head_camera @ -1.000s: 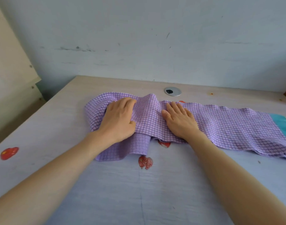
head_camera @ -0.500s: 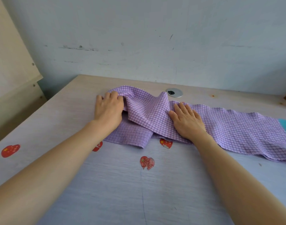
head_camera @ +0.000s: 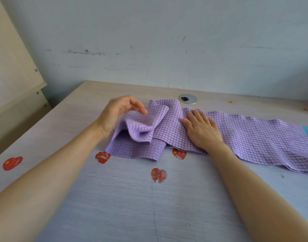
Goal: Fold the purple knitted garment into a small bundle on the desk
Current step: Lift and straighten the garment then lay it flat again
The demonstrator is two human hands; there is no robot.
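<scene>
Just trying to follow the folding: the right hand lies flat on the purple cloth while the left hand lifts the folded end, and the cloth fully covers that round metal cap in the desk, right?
Not quite. The head view shows the round metal cap uncovered, just beyond the purple cloth. The rest holds: the right hand lies flat on the cloth while the left hand lifts the folded end.
</scene>
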